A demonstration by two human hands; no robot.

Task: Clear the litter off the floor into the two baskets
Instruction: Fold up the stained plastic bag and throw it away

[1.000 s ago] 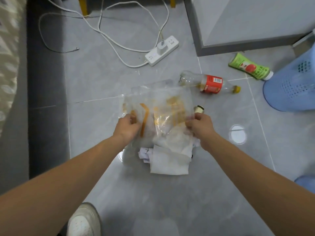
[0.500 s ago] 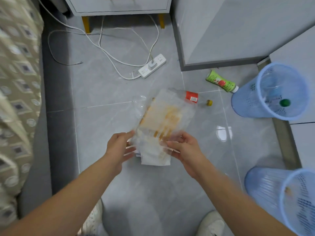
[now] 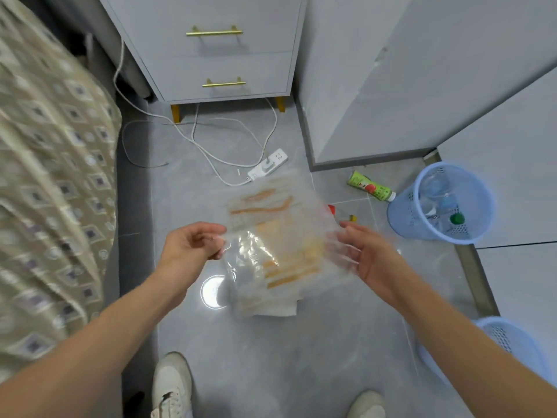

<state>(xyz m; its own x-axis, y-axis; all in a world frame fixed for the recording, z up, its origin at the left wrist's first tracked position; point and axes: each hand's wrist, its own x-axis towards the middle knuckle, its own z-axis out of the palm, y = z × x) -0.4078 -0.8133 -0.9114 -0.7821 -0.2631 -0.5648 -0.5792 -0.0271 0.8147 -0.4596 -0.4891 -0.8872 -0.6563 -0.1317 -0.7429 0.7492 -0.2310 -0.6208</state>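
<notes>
A clear plastic bag (image 3: 280,236) with orange print is held up over the floor between both hands. My left hand (image 3: 193,245) pinches its left edge. My right hand (image 3: 366,254) grips its right edge with fingers spread behind the film. White paper (image 3: 277,309) shows at the bag's bottom edge. A bottle with a red label (image 3: 331,210) lies mostly hidden behind the bag. A green bottle (image 3: 369,186) lies on the tiles beside a blue basket (image 3: 404,218) that holds clear bottles. A second blue basket (image 3: 512,342) stands at the lower right.
A grey nightstand (image 3: 217,61) stands at the back, with a white power strip (image 3: 268,164) and cables on the floor before it. A patterned bedspread (image 3: 45,176) fills the left side. Grey cabinet walls (image 3: 422,86) close the right. My two white shoes (image 3: 171,384) are near the bottom.
The bag has been lifted off the floor and raised higher between both hands. The view has tilted up, bringing the nightstand and both baskets into sight.
</notes>
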